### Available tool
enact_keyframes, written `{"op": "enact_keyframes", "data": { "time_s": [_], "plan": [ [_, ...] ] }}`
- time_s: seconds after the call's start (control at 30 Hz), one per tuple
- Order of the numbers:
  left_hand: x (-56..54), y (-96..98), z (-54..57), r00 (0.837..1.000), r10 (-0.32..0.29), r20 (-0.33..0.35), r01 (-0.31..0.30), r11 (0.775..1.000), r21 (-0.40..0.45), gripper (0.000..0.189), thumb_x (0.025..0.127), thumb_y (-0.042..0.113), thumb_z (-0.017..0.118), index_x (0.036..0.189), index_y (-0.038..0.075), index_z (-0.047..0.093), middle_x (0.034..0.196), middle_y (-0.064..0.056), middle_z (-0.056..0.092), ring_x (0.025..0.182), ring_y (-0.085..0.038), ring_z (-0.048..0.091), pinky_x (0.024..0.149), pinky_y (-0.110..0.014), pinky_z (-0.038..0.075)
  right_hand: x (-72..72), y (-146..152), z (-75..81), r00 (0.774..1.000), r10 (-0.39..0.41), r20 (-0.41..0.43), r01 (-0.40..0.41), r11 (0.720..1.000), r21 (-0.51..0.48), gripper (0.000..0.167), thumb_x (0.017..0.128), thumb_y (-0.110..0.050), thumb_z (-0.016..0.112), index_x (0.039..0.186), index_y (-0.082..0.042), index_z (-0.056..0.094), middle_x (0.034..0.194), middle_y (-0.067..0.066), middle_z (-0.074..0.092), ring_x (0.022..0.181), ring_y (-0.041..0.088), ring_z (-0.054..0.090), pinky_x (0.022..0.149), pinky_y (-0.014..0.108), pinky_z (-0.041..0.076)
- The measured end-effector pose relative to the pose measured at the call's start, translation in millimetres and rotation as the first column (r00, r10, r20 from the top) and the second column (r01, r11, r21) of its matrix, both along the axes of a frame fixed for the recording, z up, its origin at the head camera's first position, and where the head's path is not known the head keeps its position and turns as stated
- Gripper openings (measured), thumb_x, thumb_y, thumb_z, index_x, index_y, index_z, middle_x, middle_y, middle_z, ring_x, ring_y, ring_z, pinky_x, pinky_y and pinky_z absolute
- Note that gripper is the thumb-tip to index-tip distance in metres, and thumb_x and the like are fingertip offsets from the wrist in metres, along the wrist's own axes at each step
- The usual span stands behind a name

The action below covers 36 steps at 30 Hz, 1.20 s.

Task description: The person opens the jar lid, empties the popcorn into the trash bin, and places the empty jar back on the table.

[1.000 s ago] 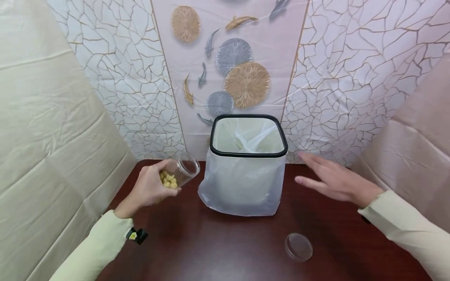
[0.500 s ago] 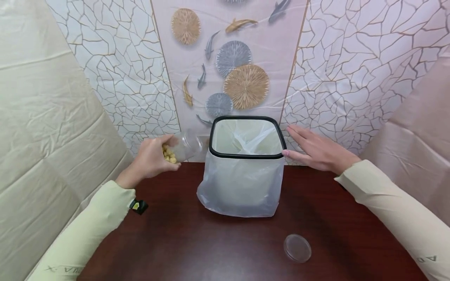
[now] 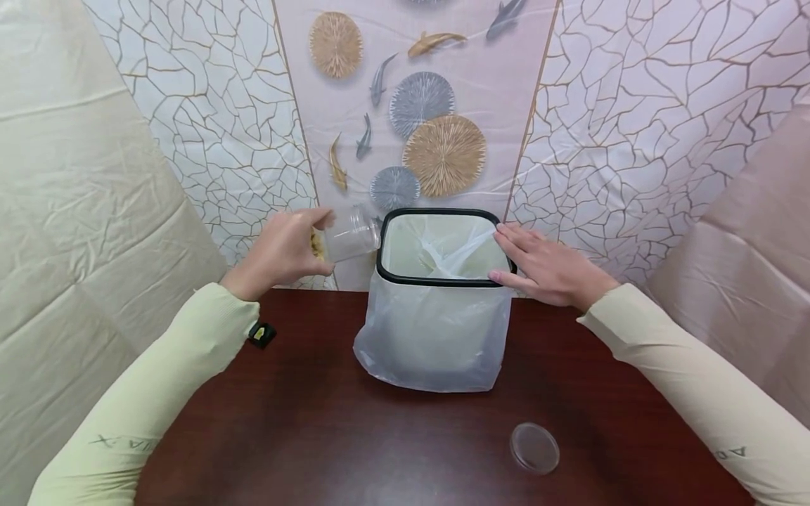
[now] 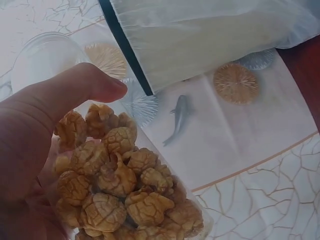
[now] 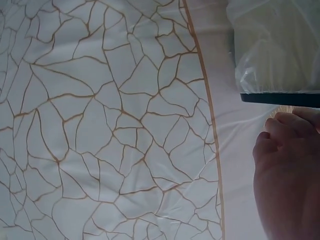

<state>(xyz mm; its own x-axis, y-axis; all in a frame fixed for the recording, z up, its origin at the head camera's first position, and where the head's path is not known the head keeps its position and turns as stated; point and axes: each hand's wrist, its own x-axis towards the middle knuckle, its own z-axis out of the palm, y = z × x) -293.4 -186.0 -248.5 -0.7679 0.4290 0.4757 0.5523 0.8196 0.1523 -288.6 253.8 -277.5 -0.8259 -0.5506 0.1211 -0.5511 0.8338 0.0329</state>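
Note:
In the head view my left hand (image 3: 281,249) grips a clear plastic jar (image 3: 354,235), tipped on its side with its mouth toward the bin's left rim. Caramel-coloured popcorn (image 4: 117,185) fills the jar's lower end in the left wrist view, under my thumb. A trash bin (image 3: 436,282) with a black rim and a translucent white bag (image 3: 436,344) folded over it stands at the middle. My right hand (image 3: 547,267) rests with fairly straight fingers on the bin's right rim. The inside of the bin is mostly covered by the bag's folds.
A round clear lid (image 3: 534,448) lies on the dark red-brown table (image 3: 354,450), in front and right of the bin. Behind stands a patterned cloth backdrop (image 3: 253,140), and beige cloth (image 3: 69,211) hangs along the left side.
My left hand has raised the jar and brought it rightward to the bin's rim, tilting it nearly level. My right hand has moved left and up onto the rim.

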Motion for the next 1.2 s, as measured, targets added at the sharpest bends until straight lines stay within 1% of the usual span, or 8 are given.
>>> {"op": "enact_keyframes", "data": {
  "time_s": [0.17, 0.37, 0.47, 0.67, 0.77, 0.87, 1.03, 1.2],
  "plan": [
    [-3.2, 10.8, 6.5, 1.0, -0.004, -0.016, 0.004, 1.0, -0.026, 0.055, 0.062, 0.018, 0.089, 0.111, 0.007, 0.066, 0.094, -0.008, 0.073, 0.072, -0.025, 0.059, 0.069, -0.041, 0.051, -0.9, 0.7, -2.6, 1.0, 0.011, 0.009, -0.011, 1.0, 0.019, 0.082, 0.109, -0.054, 0.043, 0.166, 0.002, 0.022, 0.174, 0.024, 0.02, 0.163, 0.043, 0.019, 0.131, 0.061, 0.019],
    [-5.3, 20.8, 9.7, 1.0, 0.006, -0.01, -0.007, 0.998, -0.06, 0.062, 0.062, 0.017, 0.089, 0.119, 0.007, 0.067, 0.103, -0.01, 0.076, 0.08, -0.029, 0.065, 0.078, -0.048, 0.057, -1.0, -0.3, -8.1, 0.999, 0.0, 0.042, 0.001, 1.0, -0.005, 0.082, 0.11, -0.055, 0.04, 0.167, -0.001, 0.017, 0.176, 0.022, 0.016, 0.164, 0.041, 0.017, 0.132, 0.059, 0.017],
    [-6.9, 26.0, 11.4, 1.0, -0.003, -0.023, 0.001, 0.995, -0.097, 0.059, 0.062, 0.015, 0.088, 0.116, 0.007, 0.066, 0.101, -0.01, 0.076, 0.08, -0.031, 0.066, 0.077, -0.05, 0.056, -1.3, -1.0, -10.0, 0.999, -0.004, 0.05, 0.004, 1.0, -0.01, 0.083, 0.11, -0.055, 0.04, 0.167, 0.0, 0.017, 0.176, 0.022, 0.016, 0.164, 0.041, 0.016, 0.132, 0.059, 0.017],
    [-9.8, 35.7, 18.8, 0.998, -0.023, -0.055, 0.013, 0.985, -0.173, 0.073, 0.062, 0.014, 0.094, 0.129, 0.004, 0.065, 0.118, -0.014, 0.077, 0.095, -0.036, 0.073, 0.081, -0.054, 0.06, -1.9, -1.0, -10.2, 0.999, -0.009, 0.04, 0.01, 1.0, -0.016, 0.083, 0.109, -0.056, 0.04, 0.167, -0.001, 0.018, 0.176, 0.021, 0.017, 0.163, 0.041, 0.018, 0.132, 0.059, 0.019],
    [-11.3, 39.4, 22.7, 0.997, -0.035, -0.067, 0.02, 0.977, -0.211, 0.08, 0.062, 0.013, 0.096, 0.134, 0.003, 0.064, 0.121, -0.015, 0.075, 0.101, -0.038, 0.073, 0.082, -0.055, 0.06, -2.3, -0.8, -8.9, 0.999, -0.013, 0.035, 0.014, 1.0, -0.014, 0.083, 0.109, -0.057, 0.04, 0.167, -0.001, 0.019, 0.176, 0.021, 0.017, 0.163, 0.042, 0.018, 0.131, 0.059, 0.019],
    [-13.5, 42.1, 25.1, 0.997, -0.047, -0.068, 0.029, 0.969, -0.246, 0.079, 0.063, 0.011, 0.096, 0.134, 0.003, 0.063, 0.118, -0.015, 0.075, 0.101, -0.039, 0.072, 0.08, -0.055, 0.06, -1.7, -1.3, -7.3, 0.999, -0.015, 0.037, 0.015, 1.0, -0.005, 0.084, 0.109, -0.057, 0.039, 0.167, 0.0, 0.018, 0.176, 0.022, 0.016, 0.163, 0.042, 0.018, 0.131, 0.06, 0.019],
    [-15.3, 46.6, 27.9, 0.996, -0.043, -0.083, 0.016, 0.953, -0.301, 0.064, 0.064, 0.007, 0.094, 0.12, 0.006, 0.063, 0.107, -0.012, 0.074, 0.097, -0.04, 0.072, 0.076, -0.055, 0.06, -0.4, -1.3, -6.1, 0.999, -0.014, 0.039, 0.014, 1.0, 0.004, 0.085, 0.109, -0.058, 0.038, 0.167, 0.0, 0.018, 0.176, 0.022, 0.017, 0.163, 0.043, 0.019, 0.131, 0.06, 0.019],
    [-14.3, 52.7, 30.4, 0.988, -0.056, -0.143, -0.005, 0.919, -0.395, 0.057, 0.066, 0.005, 0.09, 0.115, 0.006, 0.062, 0.11, -0.011, 0.072, 0.094, -0.041, 0.071, 0.077, -0.056, 0.059, -0.7, -1.3, -6.4, 0.999, -0.02, 0.045, 0.019, 1.0, 0.009, 0.085, 0.109, -0.058, 0.038, 0.167, 0.0, 0.017, 0.176, 0.022, 0.016, 0.163, 0.042, 0.018, 0.131, 0.06, 0.019]
  ]
}}
